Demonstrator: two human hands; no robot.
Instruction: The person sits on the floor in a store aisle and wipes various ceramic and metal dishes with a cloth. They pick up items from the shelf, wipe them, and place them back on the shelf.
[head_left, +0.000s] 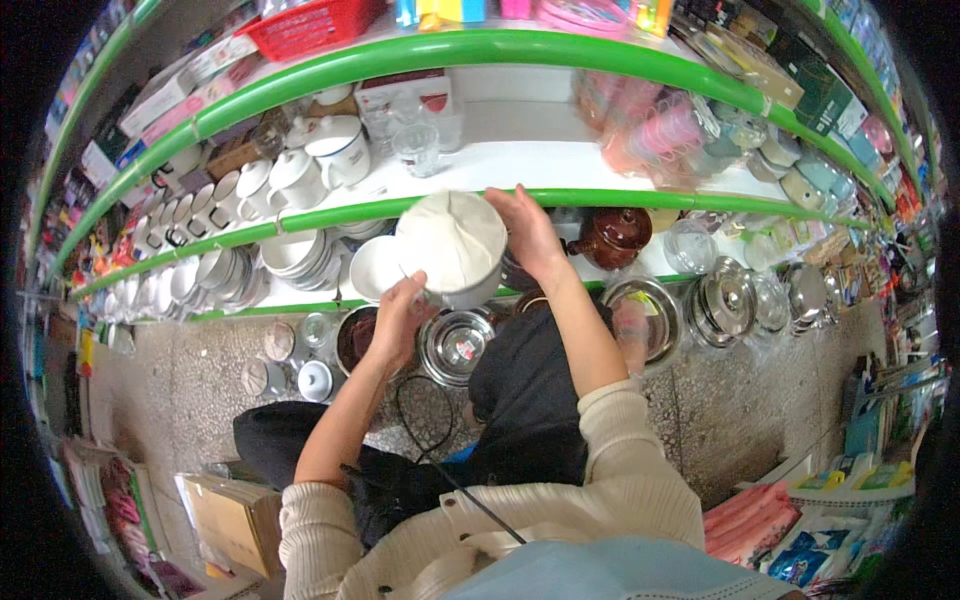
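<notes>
A large white pot or bowl (452, 241), its top covered by pale, creased wrapping, is up in front of the shelf. My left hand (401, 319) grips its lower left side, thumb over the rim. My right hand (527, 232) is beside its upper right edge with fingers extended; whether it touches is unclear. Just left of the pot is a smaller white bowl (373, 268). White lidded mugs (296, 178) and a clear glass (416, 150) stand on the shelf above. A brown lidded pot (616, 236) sits to the right on the lower shelf.
Green-edged shelves (645, 199) curve across the view. Stacked white bowls (292, 255) fill the lower left shelf. On the floor are steel basins (456, 346), a lidded white jar (315, 381) and steel lids (727, 296). Cardboard (225, 517) lies behind at left, pink packages (750, 517) at right.
</notes>
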